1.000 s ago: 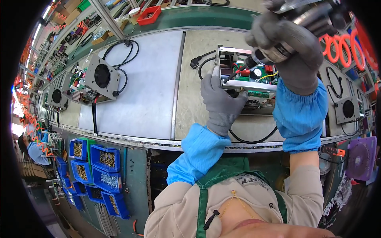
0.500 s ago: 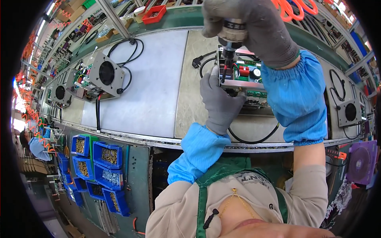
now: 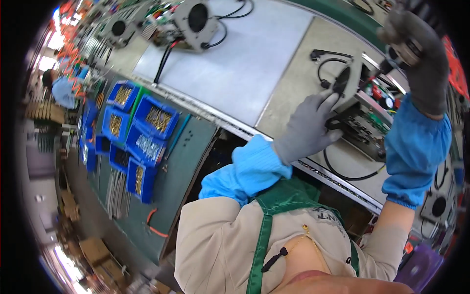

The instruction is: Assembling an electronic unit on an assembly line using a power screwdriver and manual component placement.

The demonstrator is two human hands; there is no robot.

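The left hand (image 3: pixel 307 128), in a grey glove, is lying flat with its fingers spread against the near side of an open metal chassis (image 3: pixel 360 117), which is sitting at the near edge of the beige mat (image 3: pixel 293 83) on the workbench, with its long axis running along that edge. The thumb and fingertips are pressing on a dark oval part (image 3: pixel 341 81) at the unit's left end, so this hand is touching the chassis and bracing it. The right hand (image 3: pixel 416 54), in a darker glove, is wrapping closed around the grip of a powered screwdriver (image 3: pixel 397 53), whose bit is pointing down and leftward toward the top far edge of the chassis; whether the tip is touching a screw cannot be told. The chassis is lying just below and left of the right hand, between the two hands. A black cable (image 3: pixel 350 174) is looping off the near edge beneath the unit. Toward the far left corner, a fan unit (image 3: pixel 196 19) is standing on the pale grey mat (image 3: pixel 235 59), and blue bins of screws (image 3: pixel 147 127) are hanging below the near edge.
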